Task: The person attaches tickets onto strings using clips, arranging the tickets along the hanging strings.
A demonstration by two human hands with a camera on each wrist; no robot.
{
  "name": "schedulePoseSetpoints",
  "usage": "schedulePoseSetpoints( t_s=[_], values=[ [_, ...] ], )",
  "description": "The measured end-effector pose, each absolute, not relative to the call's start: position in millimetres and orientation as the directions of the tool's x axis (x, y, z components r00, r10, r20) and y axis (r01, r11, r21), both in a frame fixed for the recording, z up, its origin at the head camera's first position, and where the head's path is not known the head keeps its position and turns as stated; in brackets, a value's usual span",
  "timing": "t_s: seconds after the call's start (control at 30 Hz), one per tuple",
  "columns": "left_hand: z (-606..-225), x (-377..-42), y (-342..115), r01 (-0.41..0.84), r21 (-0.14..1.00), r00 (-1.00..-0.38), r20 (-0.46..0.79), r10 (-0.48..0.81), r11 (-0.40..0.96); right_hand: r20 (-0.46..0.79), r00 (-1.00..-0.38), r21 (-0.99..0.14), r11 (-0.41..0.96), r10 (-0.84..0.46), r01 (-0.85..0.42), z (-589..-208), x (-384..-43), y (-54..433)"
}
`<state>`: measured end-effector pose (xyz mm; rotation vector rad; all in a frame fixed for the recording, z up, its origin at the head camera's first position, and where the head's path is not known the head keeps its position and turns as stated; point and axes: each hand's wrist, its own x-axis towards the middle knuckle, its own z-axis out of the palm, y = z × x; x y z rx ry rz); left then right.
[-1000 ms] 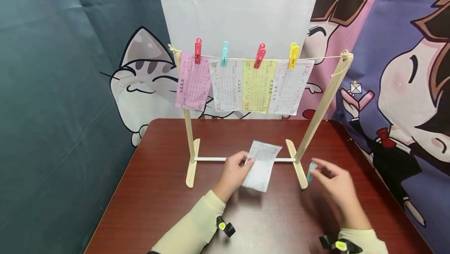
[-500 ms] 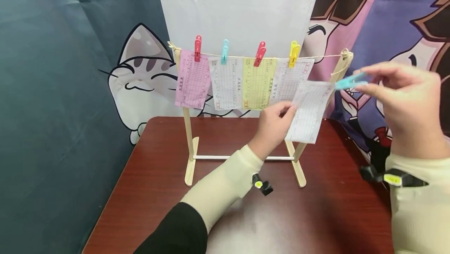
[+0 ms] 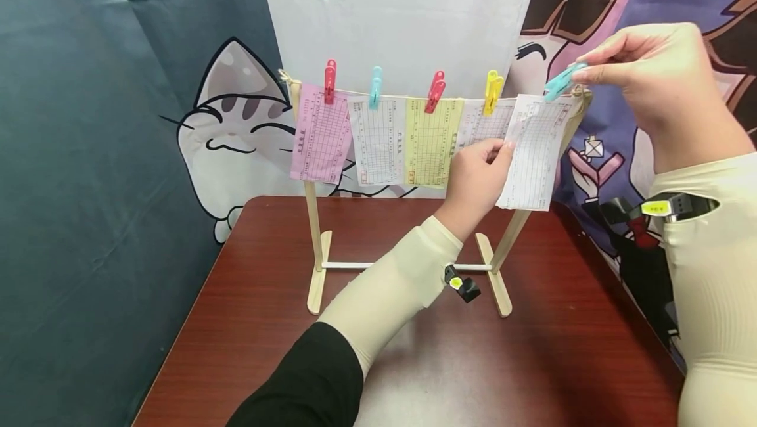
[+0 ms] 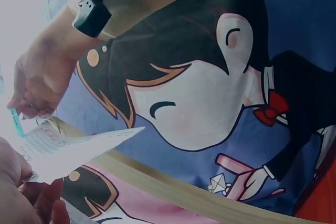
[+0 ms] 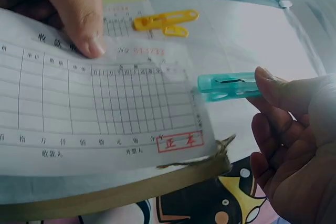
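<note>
My left hand (image 3: pixel 478 174) pinches the left edge of a white printed receipt slip (image 3: pixel 537 154), which hangs upright at the right end of the string, overlapping the neighbouring white slip. A light blue clothespin (image 3: pixel 564 81) is pinched between the thumb and fingers of my right hand (image 3: pixel 656 85). Its tip sits right at the slip's top edge; in the right wrist view the clothespin (image 5: pixel 228 86) points at the slip's end (image 5: pixel 178 103). The left wrist view has the slip (image 4: pixel 68 148) between my left fingers, with the right hand (image 4: pixel 39 87) above.
Along the string hang a pink slip (image 3: pixel 321 134) under a red clothespin (image 3: pixel 330 82), a white one under blue, a yellow one (image 3: pixel 434 141) under red, and a white one under a yellow clothespin (image 3: pixel 493 92). The wooden stand (image 3: pixel 313 223) rests on a brown table (image 3: pixel 254 348).
Both hands have risen from low over the table to the string's right end, bringing the slip and blue clothespin. Over the last half second the clothespin moved left and up to the slip's top edge.
</note>
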<state>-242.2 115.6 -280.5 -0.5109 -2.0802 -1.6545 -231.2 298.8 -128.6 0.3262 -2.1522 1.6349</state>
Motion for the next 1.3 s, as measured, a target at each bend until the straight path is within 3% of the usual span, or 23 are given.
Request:
schedulePoseSetpoints(
  t_s=[0.17,0.53,1.0,1.13,1.3],
  values=[
    [-277.3,-242.9,117.9,0.521,0.828,-0.846,0.533,-0.003,0.208,0.449,-0.893,-0.875,0.191,-0.017,-0.444,-128.9,-242.8,301.2],
    [-279.4,-249.0,123.0,0.501,0.840,-0.857,0.515,-0.014,0.209,0.415,-0.895,-0.827,0.343,-0.163,-0.446,-135.8,-250.7,307.8],
    [-285.6,-251.5,106.9,0.505,0.817,-0.855,0.517,0.038,0.279,0.402,-0.909,-0.727,0.566,-0.108,-0.388,-144.4,-254.1,301.4],
    [-301.3,-245.3,91.7,0.608,0.740,-0.789,0.604,0.114,0.286,0.523,-0.853,-0.664,0.630,0.006,-0.403,-158.9,-234.7,305.6],
    [-332.1,-229.5,39.6,0.756,0.599,-0.654,0.710,0.262,0.262,0.781,-0.620,-0.457,0.739,0.068,-0.495,-214.2,-193.8,314.7]
  ],
)
